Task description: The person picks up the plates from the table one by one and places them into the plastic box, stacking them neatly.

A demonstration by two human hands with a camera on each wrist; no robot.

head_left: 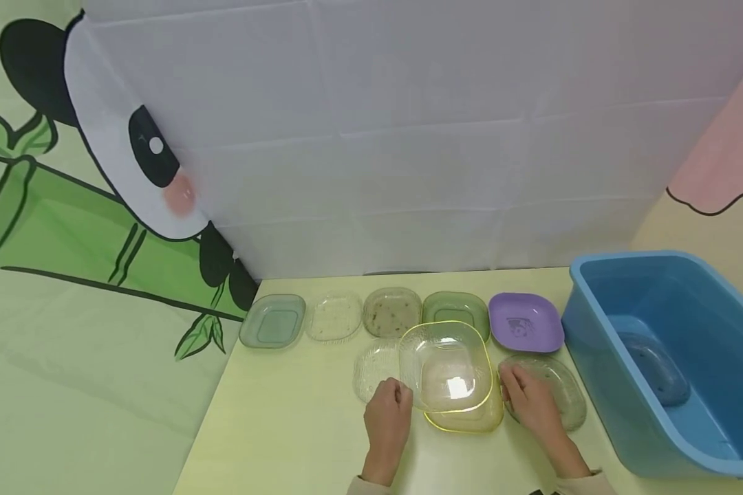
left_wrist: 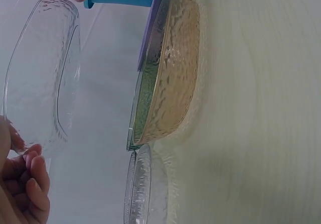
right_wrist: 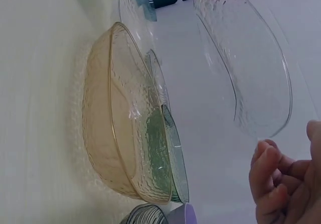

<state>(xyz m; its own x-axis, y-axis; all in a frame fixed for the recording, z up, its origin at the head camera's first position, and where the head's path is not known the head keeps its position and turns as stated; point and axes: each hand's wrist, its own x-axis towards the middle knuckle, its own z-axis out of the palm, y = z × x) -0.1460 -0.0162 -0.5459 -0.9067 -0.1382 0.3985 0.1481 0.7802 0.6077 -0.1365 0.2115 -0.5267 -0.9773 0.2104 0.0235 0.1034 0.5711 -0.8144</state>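
Note:
A clear, wavy-textured dish (head_left: 447, 364) with rounded corners hangs tilted between both hands. My left hand (head_left: 389, 421) pinches its left edge, and my right hand (head_left: 532, 407) holds it at the right edge. In the right wrist view, the right fingers (right_wrist: 271, 171) are curled at the dish's rim. Below it, apart from it, an amber dish (head_left: 470, 419) stands on the table, also plain in the left wrist view. Left of that lies a clear ribbed dish (head_left: 371, 371), while a greyish-green dish (head_left: 566, 392) sits partly behind the right hand.
Along the table's back are a pale teal dish (head_left: 274, 322), a clear dish (head_left: 334, 316), a greyish dish (head_left: 392, 312), a green dish (head_left: 455, 306) and a purple dish (head_left: 526, 322). At right, a deep blue tub (head_left: 675, 440) contains a dark transparent dish (head_left: 655, 368).

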